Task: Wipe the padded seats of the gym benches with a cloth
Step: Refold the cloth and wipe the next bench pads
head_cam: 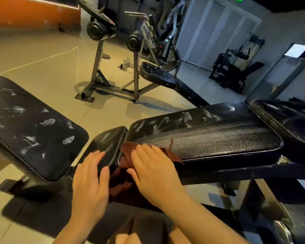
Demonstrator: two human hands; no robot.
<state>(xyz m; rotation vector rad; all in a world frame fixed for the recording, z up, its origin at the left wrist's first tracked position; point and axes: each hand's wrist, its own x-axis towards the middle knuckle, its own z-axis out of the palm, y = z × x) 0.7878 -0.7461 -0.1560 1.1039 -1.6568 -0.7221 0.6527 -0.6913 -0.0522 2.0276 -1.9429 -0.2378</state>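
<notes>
Wiping the near end of the bench pad, low centre of the frame.

The right hand (153,171) presses the brown cloth (130,155) flat, fingers straight, at the gap between long pad (218,143) and small seat (107,145); the left hand (91,182) rests released on that seat. The cloth's hanging half could slip into the gap.

Your right hand (153,171) covers most of the brown cloth (128,152); only its edges show, so its full extent cannot be judged. The bench on the left (30,131) and the pad at far right (292,120) are cut by the frame edges. The background machines (162,32) are too blurred to identify.
</notes>
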